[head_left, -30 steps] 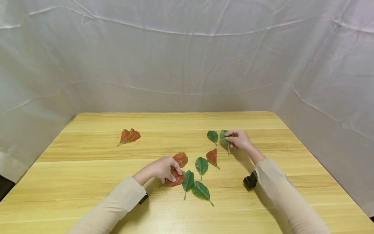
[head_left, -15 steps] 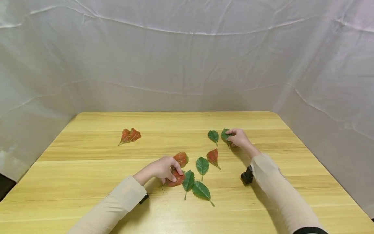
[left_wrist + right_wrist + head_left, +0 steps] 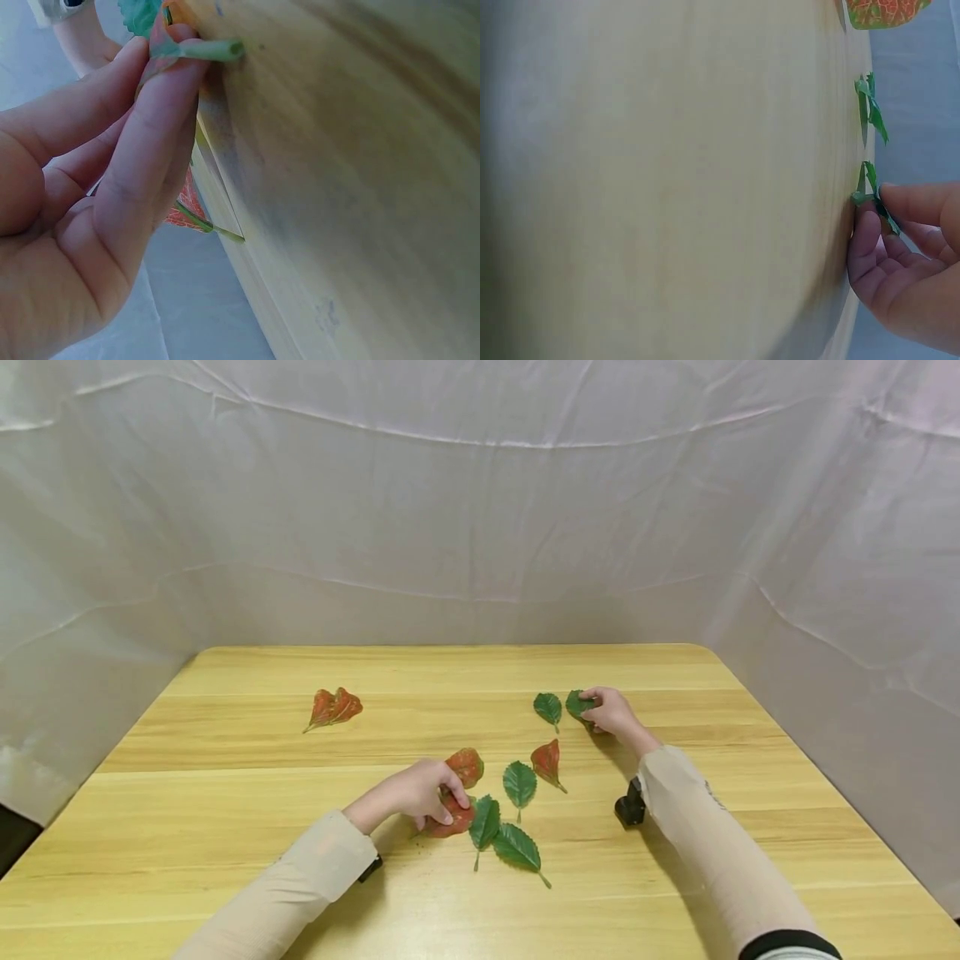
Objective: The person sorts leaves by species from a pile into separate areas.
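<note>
My left hand (image 3: 423, 789) pinches a red leaf (image 3: 452, 820) between thumb and fingers, low over the table; in the left wrist view the leaf's pale green stem (image 3: 214, 50) sticks out past the fingertips. Farther off to the right, my right hand (image 3: 613, 713) has a green leaf (image 3: 577, 703) between thumb and fingers, close to the table top. The right wrist view shows that green leaf (image 3: 870, 193) edge-on at the fingertips. Just left of it lies a second green leaf (image 3: 547, 708).
Two overlapping red leaves (image 3: 332, 707) lie at the back left of the wooden table (image 3: 225, 843). Near the left hand are another red leaf (image 3: 467, 766) and several green leaves (image 3: 519, 783). One red leaf (image 3: 547, 760) lies between the hands. Pale cloth (image 3: 480, 527) hangs behind.
My right hand has shifted slightly left and lower with the green leaf, whose stem is now hidden. My left hand holds its place on the red leaf.
</note>
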